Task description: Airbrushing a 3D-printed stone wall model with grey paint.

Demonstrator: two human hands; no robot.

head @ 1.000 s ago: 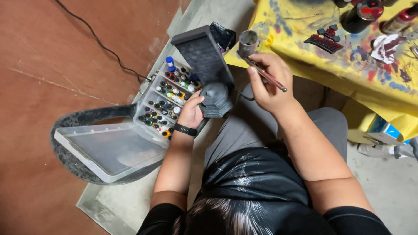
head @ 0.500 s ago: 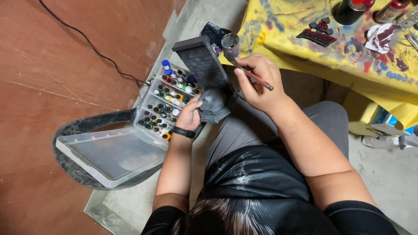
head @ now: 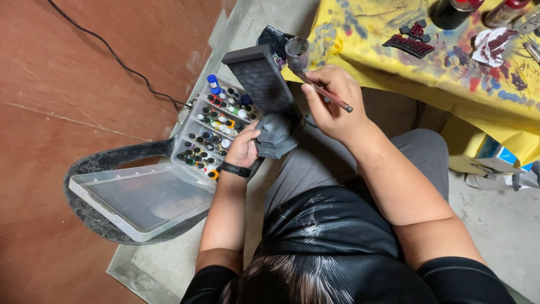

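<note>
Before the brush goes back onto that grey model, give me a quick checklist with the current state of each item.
1. Model held steady: ok. The left hand grips the base of the grey model.
2. Brush in hand: ok. The right hand pinches the paintbrush, handle pointing right.
3. Bristles loaded: cannot tell. The tip is hidden by the small cup.
4. Cup position: ok. It stands at the edge of the yellow cloth, beside the brush.
5. Paint within reach: ok. The open case of paint bottles lies just left of the left hand.
6. Case lid clear: ok. The clear lid lies flat open.
</note>
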